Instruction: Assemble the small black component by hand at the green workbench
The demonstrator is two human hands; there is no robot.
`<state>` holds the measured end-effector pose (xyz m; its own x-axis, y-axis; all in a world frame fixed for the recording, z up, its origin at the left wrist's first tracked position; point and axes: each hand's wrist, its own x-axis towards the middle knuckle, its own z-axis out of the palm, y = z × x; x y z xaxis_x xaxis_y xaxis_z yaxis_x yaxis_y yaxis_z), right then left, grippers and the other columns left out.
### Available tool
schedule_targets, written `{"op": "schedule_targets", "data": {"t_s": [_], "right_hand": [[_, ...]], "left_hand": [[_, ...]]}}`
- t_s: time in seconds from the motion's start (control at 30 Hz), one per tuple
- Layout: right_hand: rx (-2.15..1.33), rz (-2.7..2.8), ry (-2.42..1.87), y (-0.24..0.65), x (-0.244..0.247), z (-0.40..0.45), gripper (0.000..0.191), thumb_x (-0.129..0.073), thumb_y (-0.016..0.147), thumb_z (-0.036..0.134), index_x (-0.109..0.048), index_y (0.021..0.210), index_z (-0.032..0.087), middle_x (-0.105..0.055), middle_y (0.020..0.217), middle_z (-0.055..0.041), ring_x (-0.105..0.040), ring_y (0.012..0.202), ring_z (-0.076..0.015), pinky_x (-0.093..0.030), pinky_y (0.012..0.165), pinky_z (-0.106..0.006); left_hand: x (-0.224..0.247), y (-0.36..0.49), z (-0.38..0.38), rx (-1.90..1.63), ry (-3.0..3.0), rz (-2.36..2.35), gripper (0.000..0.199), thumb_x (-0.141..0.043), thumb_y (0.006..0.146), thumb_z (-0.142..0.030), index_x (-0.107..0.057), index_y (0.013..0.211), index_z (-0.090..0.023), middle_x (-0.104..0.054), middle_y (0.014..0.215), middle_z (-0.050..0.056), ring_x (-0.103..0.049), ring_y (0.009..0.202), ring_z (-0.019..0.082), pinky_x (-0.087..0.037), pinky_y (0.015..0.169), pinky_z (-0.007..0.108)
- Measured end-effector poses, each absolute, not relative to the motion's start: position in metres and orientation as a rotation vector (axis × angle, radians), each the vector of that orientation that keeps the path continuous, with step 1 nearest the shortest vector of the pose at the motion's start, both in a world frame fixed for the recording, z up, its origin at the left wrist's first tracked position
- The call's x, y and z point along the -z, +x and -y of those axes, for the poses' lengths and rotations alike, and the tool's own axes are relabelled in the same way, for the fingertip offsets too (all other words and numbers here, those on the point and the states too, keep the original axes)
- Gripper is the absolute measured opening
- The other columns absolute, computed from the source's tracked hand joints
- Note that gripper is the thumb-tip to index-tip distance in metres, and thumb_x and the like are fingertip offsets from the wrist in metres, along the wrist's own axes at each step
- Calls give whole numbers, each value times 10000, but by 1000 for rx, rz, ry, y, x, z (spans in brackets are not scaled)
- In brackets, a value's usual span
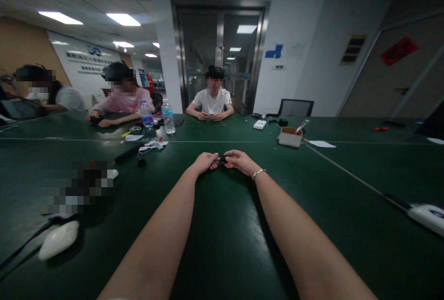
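Both hands meet just above the green table in the middle of the head view. Between them is a small black object [222,158] with a paler, greyish part on its left side; it is too small to name. My left hand [205,163] is closed, with thumb and fingers pinching the greyish end. On the other side my right hand [242,162], with a silver bracelet [259,174] at its wrist, grips the black end between thumb and fingertips. The fingers hide part of the object.
The green table [222,254] spreads all around. To the left lie a white rounded object [59,240] and papers [154,144]; water bottles [168,117] stand farther back. A small box [290,137] is at right. A person [212,99] sits opposite, two others at left.
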<state>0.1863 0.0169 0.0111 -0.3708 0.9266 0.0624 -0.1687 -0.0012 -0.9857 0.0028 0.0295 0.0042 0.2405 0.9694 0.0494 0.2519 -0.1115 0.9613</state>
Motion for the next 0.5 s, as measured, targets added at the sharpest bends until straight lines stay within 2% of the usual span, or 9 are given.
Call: {"op": "schedule_targets", "data": {"t_s": [0.13,0.5], "right_hand": [[-1534,1466,-831,186,-12,-16,243,-659,745,67,-604,975,123,-649,651,-16,-641,575,-93,-562,571,-198],[-1423,1676,-875,182,-11,-21,267,-647,747,116,-620,1013,109,-630,600,3,-568,488,-63,-479,453,-137]], "left_hand": [[-4,3,-28,-950,1626,-1226,430,-501,792,-500,-568,609,-117,-530,469,9,-454,412,85,-342,452,228],[-4,3,-27,-903,1753,-1254,510,-428,786,-577,-570,592,-128,-527,466,11,-447,402,88,-332,446,227]]}}
